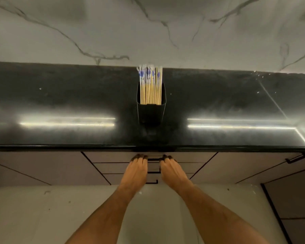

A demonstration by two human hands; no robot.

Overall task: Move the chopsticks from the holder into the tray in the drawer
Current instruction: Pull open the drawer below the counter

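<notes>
The fingers of the left hand [136,170] are held close together and reach up to the top drawer [113,157]. The fingers of the right hand [173,171] are close together too, right by the drawer's handle [154,159]. The fingertips sit in shadow, so I cannot tell if they grip it. The drawer is shut. Just past the fingers is the dark counter [60,95]. On it stands the black holder [151,110], full of chopsticks [151,85] standing up.

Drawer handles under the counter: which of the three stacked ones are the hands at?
The top handle, just under the counter edge. Left hand and right hand flank it, fingertips at its level; the middle and bottom handles sit lower, between the wrists, untouched.
</notes>
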